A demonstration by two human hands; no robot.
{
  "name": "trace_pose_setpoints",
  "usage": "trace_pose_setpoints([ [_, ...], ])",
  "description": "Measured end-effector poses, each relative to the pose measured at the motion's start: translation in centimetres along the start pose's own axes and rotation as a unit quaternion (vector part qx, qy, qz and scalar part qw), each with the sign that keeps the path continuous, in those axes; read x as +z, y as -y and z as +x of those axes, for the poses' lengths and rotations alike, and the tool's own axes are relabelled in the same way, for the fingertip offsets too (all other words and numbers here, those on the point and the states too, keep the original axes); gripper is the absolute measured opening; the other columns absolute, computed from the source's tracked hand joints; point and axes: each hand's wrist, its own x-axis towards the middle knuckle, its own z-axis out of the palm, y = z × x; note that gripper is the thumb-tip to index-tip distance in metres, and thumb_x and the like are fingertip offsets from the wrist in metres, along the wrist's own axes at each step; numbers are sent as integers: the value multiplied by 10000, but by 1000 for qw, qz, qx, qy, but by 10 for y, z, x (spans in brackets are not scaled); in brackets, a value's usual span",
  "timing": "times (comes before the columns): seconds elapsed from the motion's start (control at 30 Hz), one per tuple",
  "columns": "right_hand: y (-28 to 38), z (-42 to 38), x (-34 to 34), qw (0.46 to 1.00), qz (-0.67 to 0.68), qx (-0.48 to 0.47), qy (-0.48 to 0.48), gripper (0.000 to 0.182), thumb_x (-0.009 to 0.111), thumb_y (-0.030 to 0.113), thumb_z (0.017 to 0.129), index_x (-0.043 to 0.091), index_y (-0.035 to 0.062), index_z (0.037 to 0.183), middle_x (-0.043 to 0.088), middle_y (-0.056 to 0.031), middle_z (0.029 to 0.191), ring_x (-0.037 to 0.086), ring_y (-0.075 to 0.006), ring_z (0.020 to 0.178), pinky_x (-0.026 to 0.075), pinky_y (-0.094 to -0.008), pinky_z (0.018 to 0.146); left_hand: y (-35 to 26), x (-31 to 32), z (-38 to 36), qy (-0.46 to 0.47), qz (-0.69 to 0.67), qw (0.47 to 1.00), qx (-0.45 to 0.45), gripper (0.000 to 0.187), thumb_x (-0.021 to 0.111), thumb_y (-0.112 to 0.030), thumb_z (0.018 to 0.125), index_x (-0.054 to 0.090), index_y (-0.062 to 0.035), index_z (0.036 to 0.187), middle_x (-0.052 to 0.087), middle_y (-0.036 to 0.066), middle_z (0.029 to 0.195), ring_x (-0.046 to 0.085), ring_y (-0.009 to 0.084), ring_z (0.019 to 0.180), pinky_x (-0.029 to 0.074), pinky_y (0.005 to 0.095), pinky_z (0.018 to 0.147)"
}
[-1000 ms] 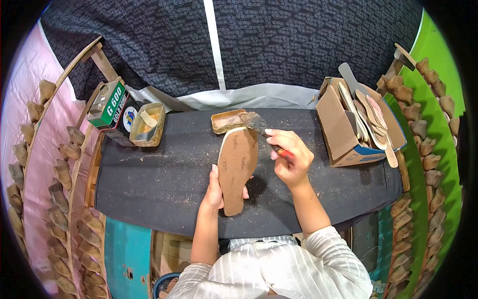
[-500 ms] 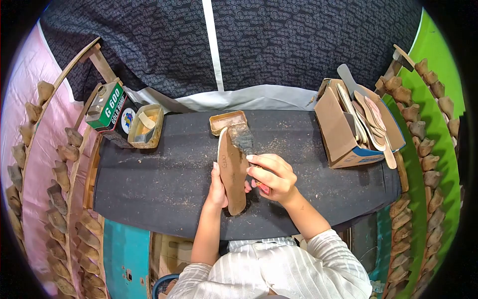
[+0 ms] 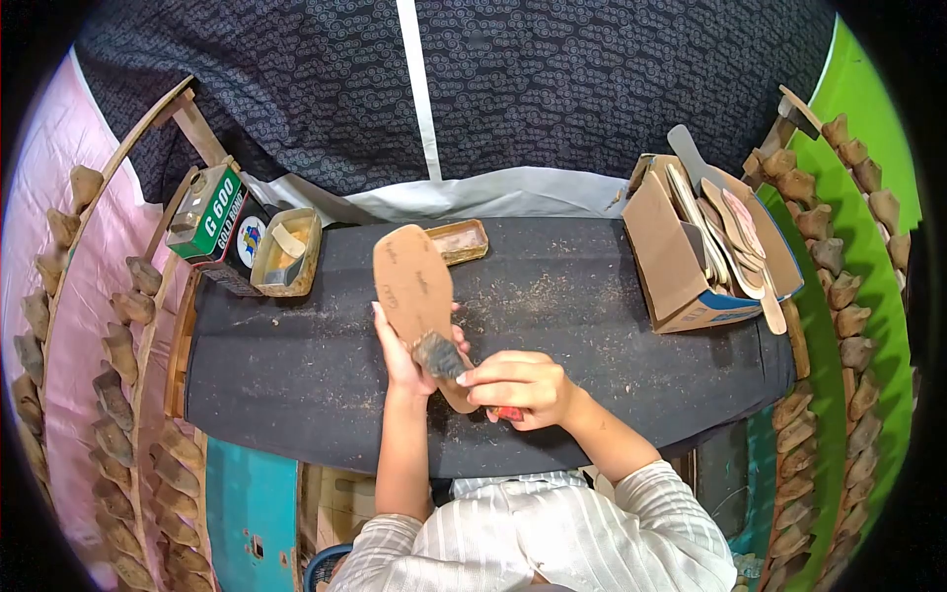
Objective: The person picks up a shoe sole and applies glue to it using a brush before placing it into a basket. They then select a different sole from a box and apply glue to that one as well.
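My left hand [image 3: 406,357] grips a brown shoe insole [image 3: 412,281] by its narrower middle, with the broad end pointing up and handwriting on its face. My right hand [image 3: 523,388] is closed on a dark, worn brush [image 3: 439,356] with a red part [image 3: 507,413] showing beneath the fingers. The brush head lies against the lower half of the insole. Behind the insole, a small shallow tray [image 3: 460,240] sits on the dark cloth, its left part hidden.
A dark-covered table [image 3: 572,296] bears scattered crumbs. On the left are a green G 600 can [image 3: 212,222] and a plastic tub [image 3: 287,252]. A cardboard box [image 3: 671,266] of insoles stands right. Racks of shoe lasts [image 3: 113,395] flank both sides.
The insole has moved left and turned its broad face to the camera. My right hand has come down and left, bringing the brush from near the tray onto the insole.
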Motion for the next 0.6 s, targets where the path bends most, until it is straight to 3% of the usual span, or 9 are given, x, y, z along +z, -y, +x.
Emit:
trace_pose_setpoints([
  [0.17,6,-11,-4,995,68,52,58,344,644,-63,554,632,10,890,640,-110,935,625,-267,757,519,-331,660,-9,-8,6,-71,-34,995,61,815,180,-730,829,480,-54,1173,566,121,956,560,231,637,500,414,599],
  [0.3,7,-14,-12,985,95,110,93,242,622,-67,604,650,18,829,658,-119,897,637,-276,729,525,-343,644,-12,-15,6,-76,-43,993,74,797,203,-731,827,474,-74,1190,560,112,976,565,233,670,502,468,672],
  [0.4,7,-11,-24,975,85,152,135,313,530,-125,571,644,6,832,657,-127,882,645,-258,735,535,-323,637,-15,-16,3,-80,-55,991,87,782,211,-719,836,467,-73,1195,562,118,976,564,230,682,505,471,675],
  [0.5,4,-4,-47,946,100,285,116,385,385,-128,555,628,-25,835,658,-138,876,656,-185,702,557,-277,640,-21,-20,-6,-83,-74,989,97,783,215,-721,833,464,-76,1199,563,119,975,569,234,687,508,476,674],
  [0.6,-16,3,-64,955,-3,297,-1,358,383,-141,613,620,-39,861,649,-128,906,635,-138,714,535,-239,667,-22,-20,-18,-78,-89,987,105,803,216,-742,818,466,-82,1202,562,118,969,579,250,691,511,486,670],
])
